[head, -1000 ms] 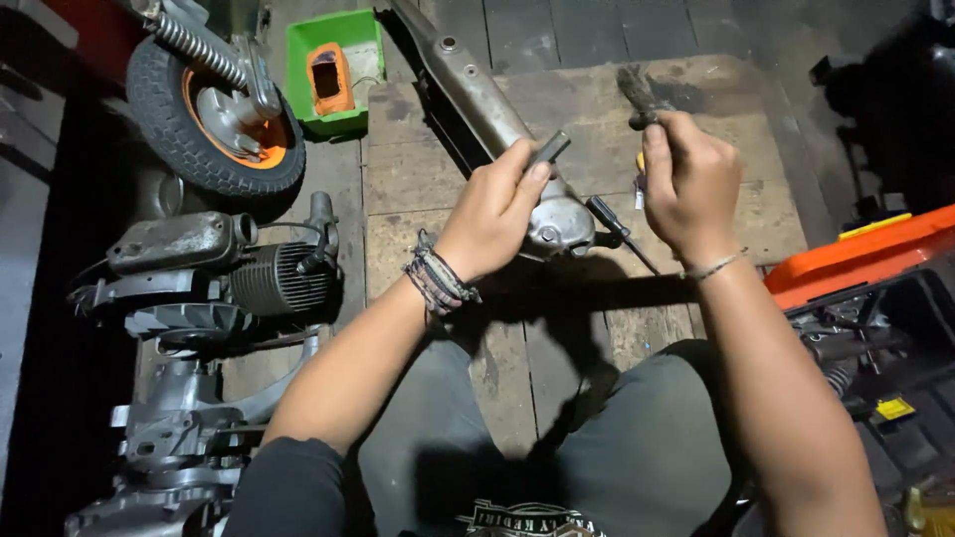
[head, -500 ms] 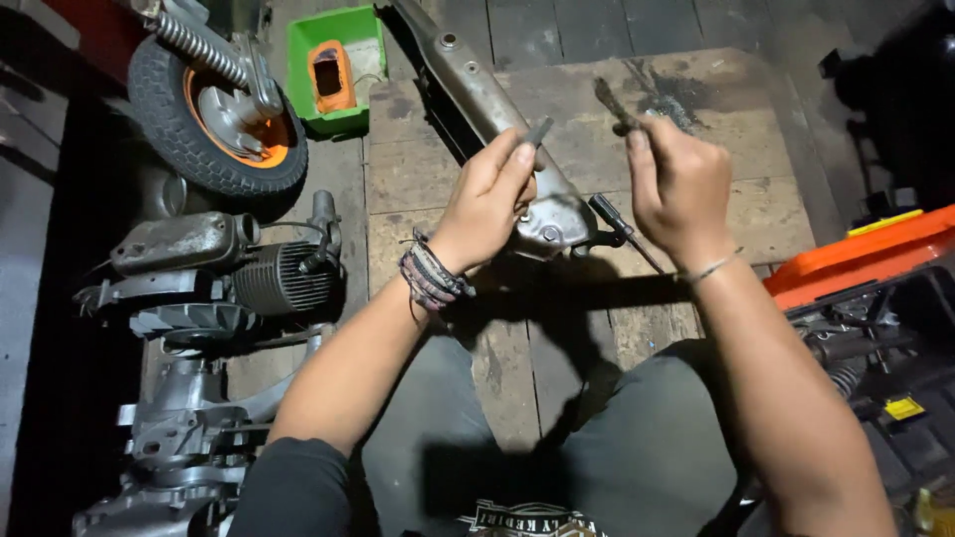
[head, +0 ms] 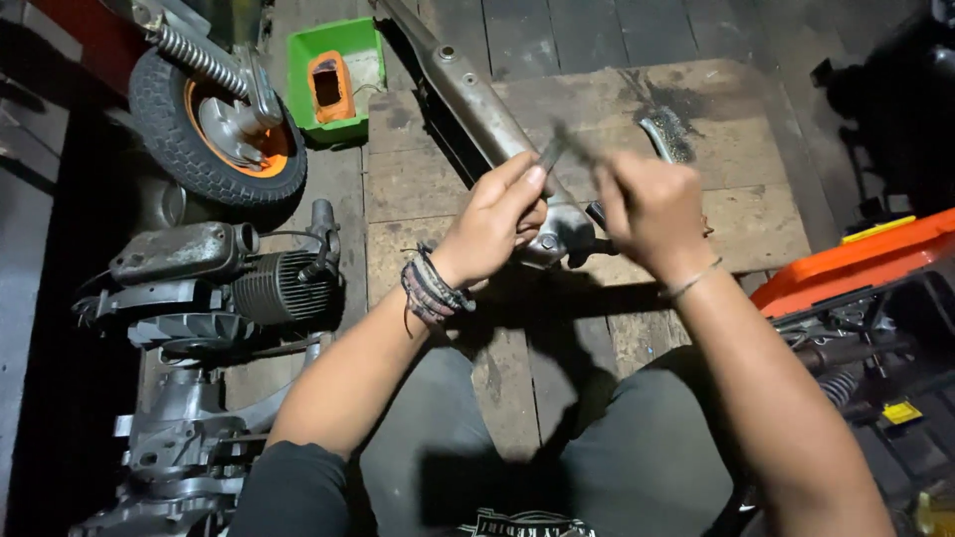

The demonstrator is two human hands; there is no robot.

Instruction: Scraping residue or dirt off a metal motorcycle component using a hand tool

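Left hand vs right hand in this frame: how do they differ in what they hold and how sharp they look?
The left hand pinches a short dark metal piece between thumb and fingertips; the right hand is fisted around a thin tool whose tip is blurred. The left hand is sharp, the right hand smeared by motion. The left wrist wears stacked bracelets, the right a thin bangle. Both are held over the wooden board.

A: Far left, wheel [head: 214, 124], orange rim, spring beside it. Green tray [head: 333, 75] next to it, orange block inside.

B: Below that, finned engine [head: 214, 288] on the floor. Long metal arm [head: 477, 109] crosses the wooden board [head: 736, 179]. Orange case [head: 856, 259] at right.
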